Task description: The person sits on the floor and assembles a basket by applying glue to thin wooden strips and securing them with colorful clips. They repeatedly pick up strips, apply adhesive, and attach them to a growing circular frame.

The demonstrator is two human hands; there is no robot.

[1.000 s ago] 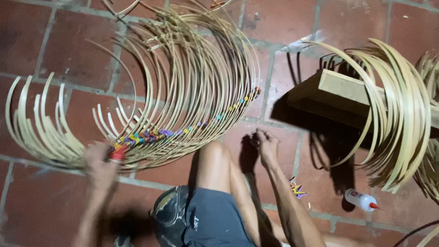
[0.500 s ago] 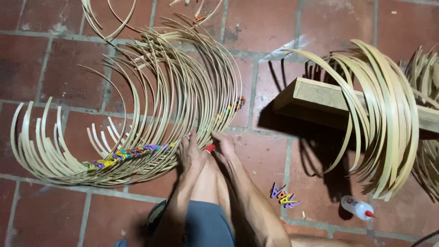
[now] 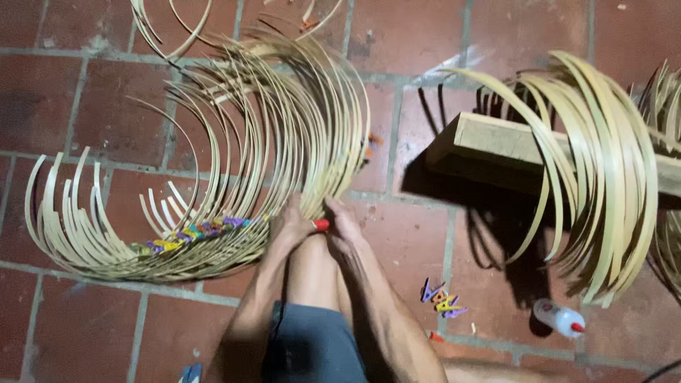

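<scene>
Person seated on red brick floor [image 3: 425, 255], knee up. Left hand [image 3: 292, 225] and right hand [image 3: 344, 221] meet at near edge of the fanned bundle of curved pale bamboo strips [image 3: 284, 135] — left fingers pinched on a small red clip [image 3: 321, 225], right fingers closed on strip ends beside it. Bundle lies on floor just ahead of knee. Likely light, springy, thin — splinters or snaps if bent hard; best held at the clipped ends. Coloured clips [image 3: 195, 234] line the rim. Farther right: wooden block [image 3: 496, 145], more strips.
</scene>
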